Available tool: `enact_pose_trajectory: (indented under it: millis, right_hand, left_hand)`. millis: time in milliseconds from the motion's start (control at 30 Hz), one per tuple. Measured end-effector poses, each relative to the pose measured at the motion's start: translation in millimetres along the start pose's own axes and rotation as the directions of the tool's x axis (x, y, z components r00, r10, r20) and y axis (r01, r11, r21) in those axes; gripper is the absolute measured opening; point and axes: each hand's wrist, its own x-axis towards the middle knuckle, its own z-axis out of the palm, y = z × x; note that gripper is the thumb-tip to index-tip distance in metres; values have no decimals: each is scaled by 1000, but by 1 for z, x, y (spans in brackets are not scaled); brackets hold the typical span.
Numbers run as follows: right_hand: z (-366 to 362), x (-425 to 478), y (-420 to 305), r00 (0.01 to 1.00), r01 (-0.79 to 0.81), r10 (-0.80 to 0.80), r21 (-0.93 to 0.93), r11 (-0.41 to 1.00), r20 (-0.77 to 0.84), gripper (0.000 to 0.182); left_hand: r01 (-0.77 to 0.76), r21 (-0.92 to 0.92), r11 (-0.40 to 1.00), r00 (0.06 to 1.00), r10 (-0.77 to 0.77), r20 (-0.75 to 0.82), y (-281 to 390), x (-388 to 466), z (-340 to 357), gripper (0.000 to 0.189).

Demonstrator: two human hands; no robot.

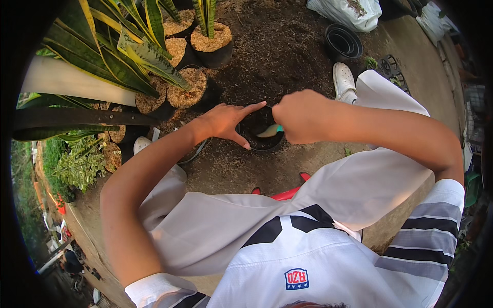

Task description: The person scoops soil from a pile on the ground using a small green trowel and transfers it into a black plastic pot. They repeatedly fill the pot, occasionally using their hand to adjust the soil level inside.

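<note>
A black plastic plant pot holding dark soil stands on the ground before me. My left hand spans its left side, thumb and index finger spread along the rim. In my right hand is a small hand trowel, its turquoise handle mostly hidden by the fist. The trowel's dirt-coated blade points left inside the pot, over the soil. Loose dark soil covers the ground just beyond the pot.
Potted snake plants crowd the left, their long leaves leaning outward. Nested black pots and a white sack sit at the upper right. Part of a red plastic object shows between my legs. Leafy plants stand farther left.
</note>
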Motion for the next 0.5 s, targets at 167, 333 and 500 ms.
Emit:
enact_pose_trajectory:
  millis: [167,333,500]
  right_hand:
    - [-4,-2,-1,1000,26,-26,-14,1000,-14,14]
    - [-1,2,-2,1000,-3,4,-14,1000,31,14]
    - [-3,-1,-4,1000,5,-4,-59,998,17,14]
  left_hand:
    - [-14,23,1000,1000,15,-15,0,-1,0,130]
    - [6,11,1000,999,-6,35,0,-2,-2,130]
    - [5,50,999,1000,-6,26,2,2,-5,131]
